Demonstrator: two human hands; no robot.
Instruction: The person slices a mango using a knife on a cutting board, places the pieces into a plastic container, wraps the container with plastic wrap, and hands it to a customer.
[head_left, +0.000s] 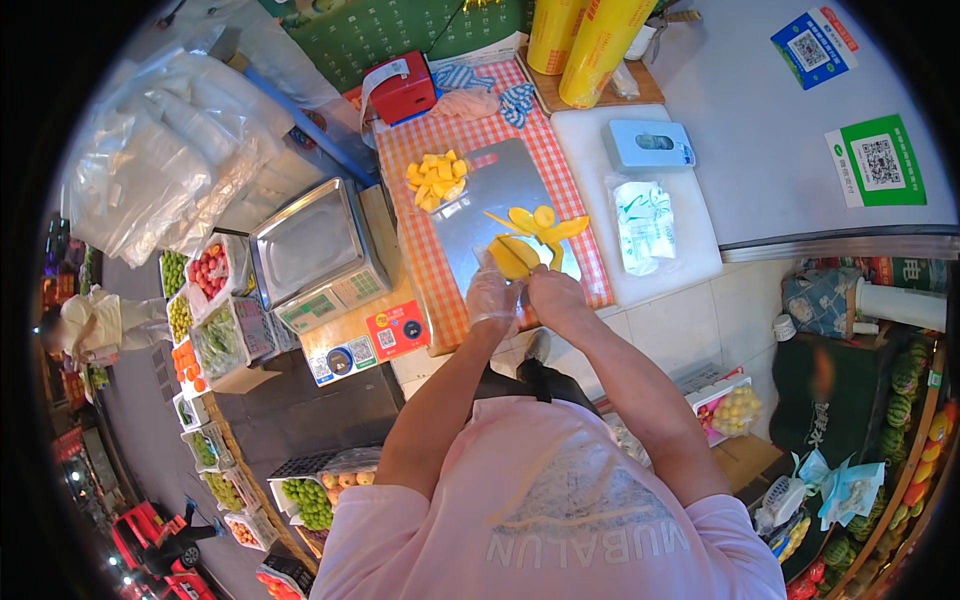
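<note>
My left hand (492, 294), in a clear plastic glove, holds a peeled yellow mango (513, 257) over the near part of a metal cutting board (495, 180). My right hand (553, 294), bare, is closed around the handle of a knife, mostly hidden; its dark, narrow blade (517, 245) lies against the mango. Just beyond the mango, yellow peels and cut pieces (544, 221) lie on the board. A clear tub of mango chunks (436, 178) stands at the board's far left corner. A red-and-white checked cloth (409, 217) lies under the board.
Left of the cloth stands a weighing scale (307, 255) with a steel tray. On the right, a white board (686, 240) bears a blue tissue box (651, 145) and a packet of plastic gloves (645, 227). A red printer (403, 88) and yellow film rolls (600, 60) stand at the back.
</note>
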